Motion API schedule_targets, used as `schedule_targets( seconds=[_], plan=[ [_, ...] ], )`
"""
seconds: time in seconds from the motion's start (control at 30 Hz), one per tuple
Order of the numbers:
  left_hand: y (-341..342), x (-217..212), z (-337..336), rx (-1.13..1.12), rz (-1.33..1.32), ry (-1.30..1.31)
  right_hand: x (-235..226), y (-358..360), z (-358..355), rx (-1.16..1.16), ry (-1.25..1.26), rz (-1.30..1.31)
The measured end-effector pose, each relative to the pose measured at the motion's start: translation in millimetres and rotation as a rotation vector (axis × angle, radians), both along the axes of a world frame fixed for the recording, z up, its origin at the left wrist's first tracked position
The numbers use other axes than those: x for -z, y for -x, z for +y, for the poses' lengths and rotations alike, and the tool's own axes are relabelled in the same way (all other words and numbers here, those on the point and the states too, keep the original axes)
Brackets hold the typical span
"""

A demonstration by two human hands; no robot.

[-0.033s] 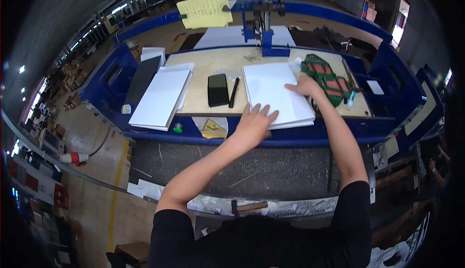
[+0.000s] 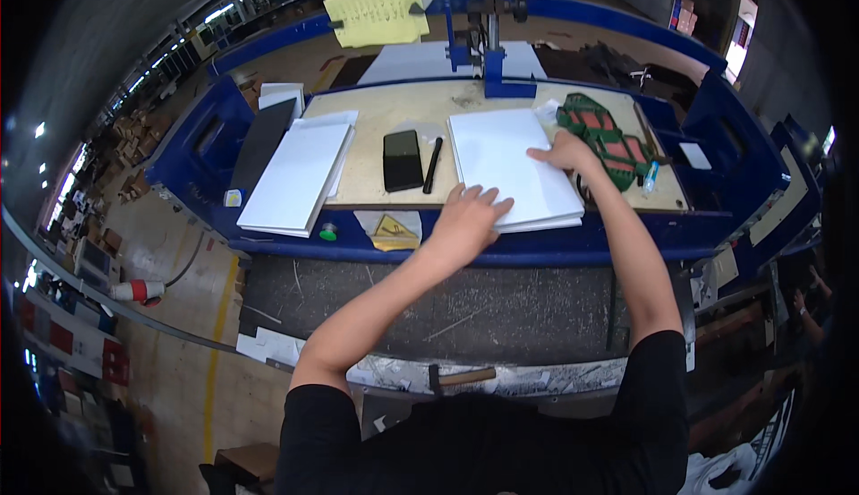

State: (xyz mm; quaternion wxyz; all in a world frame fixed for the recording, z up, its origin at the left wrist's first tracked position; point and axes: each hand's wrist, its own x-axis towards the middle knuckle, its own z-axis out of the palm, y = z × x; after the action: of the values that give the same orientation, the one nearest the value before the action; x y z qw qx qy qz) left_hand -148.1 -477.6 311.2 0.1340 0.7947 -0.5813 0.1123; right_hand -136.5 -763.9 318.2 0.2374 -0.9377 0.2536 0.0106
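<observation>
Left grip point(image 2: 467, 219) spread on rightmost white stack point(image 2: 501, 157); right grip point(image 2: 567, 151) at its right edge, closure unclear.

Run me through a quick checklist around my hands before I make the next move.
1. Left hand at the near left corner of the right white stack: ok.
2. Right hand at that stack's right edge: ok.
3. Left white stack squared: not ok, layers beneath stick out.
4. Black marker apart from both stacks: ok.
5. Green-and-pink object clear of the right white stack: cannot tell, right hand blocks the view.
6. Hammer apart from both stacks: ok.
</observation>
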Motion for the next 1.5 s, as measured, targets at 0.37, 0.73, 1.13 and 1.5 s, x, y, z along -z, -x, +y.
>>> schedule_targets(
  seconds=[0.37,0.73,1.13,1.5],
  plan=[
    [-42,12,18,-0.134,-0.008,0.204,-6,145,43,-0.182,-0.367,-0.838],
    [146,269,157,-0.390,0.757,0.151,292,380,-55,0.320,0.431,-0.076],
    [187,308,221,-0.805,0.390,-0.031,139,401,15,0.167,-0.095,0.114],
    [108,323,178,-0.786,0.405,0.174,-133,386,52,-0.845,-0.434,0.088]
  ],
)
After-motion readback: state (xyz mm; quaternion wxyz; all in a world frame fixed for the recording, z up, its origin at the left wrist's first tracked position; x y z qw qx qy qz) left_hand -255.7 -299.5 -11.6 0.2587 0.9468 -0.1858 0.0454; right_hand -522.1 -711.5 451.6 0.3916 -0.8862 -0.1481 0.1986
